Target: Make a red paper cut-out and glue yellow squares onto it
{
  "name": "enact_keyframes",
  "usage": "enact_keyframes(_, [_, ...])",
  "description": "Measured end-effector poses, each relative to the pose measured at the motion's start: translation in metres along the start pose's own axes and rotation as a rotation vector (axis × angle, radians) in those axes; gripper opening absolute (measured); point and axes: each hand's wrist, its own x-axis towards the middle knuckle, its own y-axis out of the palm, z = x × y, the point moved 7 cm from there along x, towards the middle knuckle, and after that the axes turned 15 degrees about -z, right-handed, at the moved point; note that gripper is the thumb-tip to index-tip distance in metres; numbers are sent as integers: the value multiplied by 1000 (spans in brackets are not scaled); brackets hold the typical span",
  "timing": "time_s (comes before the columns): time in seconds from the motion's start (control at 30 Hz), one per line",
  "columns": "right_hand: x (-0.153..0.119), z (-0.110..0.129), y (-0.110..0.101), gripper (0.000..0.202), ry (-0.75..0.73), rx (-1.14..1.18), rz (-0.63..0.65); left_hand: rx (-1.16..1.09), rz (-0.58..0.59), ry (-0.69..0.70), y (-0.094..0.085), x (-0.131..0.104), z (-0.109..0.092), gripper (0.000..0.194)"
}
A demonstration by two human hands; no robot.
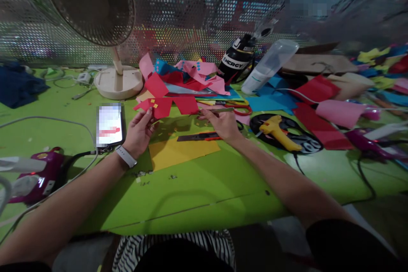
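Observation:
My left hand (140,129), with a white band at the wrist, pinches a red paper cut-out (162,107) above the table. Small yellow diamonds (153,103) sit on the paper near my fingertips. In my right hand (225,125) are slim tweezers (223,110), their tip close to the right end of the red paper; whether they touch it I cannot tell. Under the hands lie a yellow paper sheet (181,153) and a utility knife (199,137) with an orange and black handle. Small yellow scraps are scattered around them.
A fan (118,83) and a phone (109,125) stand and lie at left. Behind are coloured paper scraps (204,74), red-handled scissors (242,108), a black bottle (237,59) and a clear bottle (270,66). A yellow glue gun (280,134) rests at right, its cord trailing forward.

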Motion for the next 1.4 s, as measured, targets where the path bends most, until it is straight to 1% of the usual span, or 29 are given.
enact_keyframes(0.1, [5, 4, -9, 36, -16, -15, -6, 0, 5, 1, 0, -1, 0, 21])
enact_keyframes(0.3, [14, 16, -24, 37, -10, -49, 106, 19, 9, 1, 0, 0, 0, 22])
enact_keyframes(0.47, [8, 20, -40, 40, -10, -132, 74, 8, 21, 10, 1, 0, -1, 23])
enact_keyframes(0.63, [2, 8, -54, 39, 20, -150, 34, 7, 24, 12, 2, 0, -1, 23])
enact_keyframes(0.8, [-3, -3, -52, 38, 48, -117, 48, 18, 15, 28, 1, 1, -2, 21])
enact_keyframes(0.97, [-9, 0, -49, 38, 17, -125, 57, 17, 21, 34, 1, 1, -2, 22])
enact_keyframes(1.07, [-10, 0, -48, 38, 23, -115, 58, 13, 22, 31, 1, 1, -2, 21])
enact_keyframes(1.23, [-8, -6, -50, 40, 28, -122, 15, 10, -19, 22, 0, 1, -2, 21])
enact_keyframes(1.4, [-5, -6, -55, 39, 10, -96, -29, 0, -14, 14, 0, 1, -2, 19])
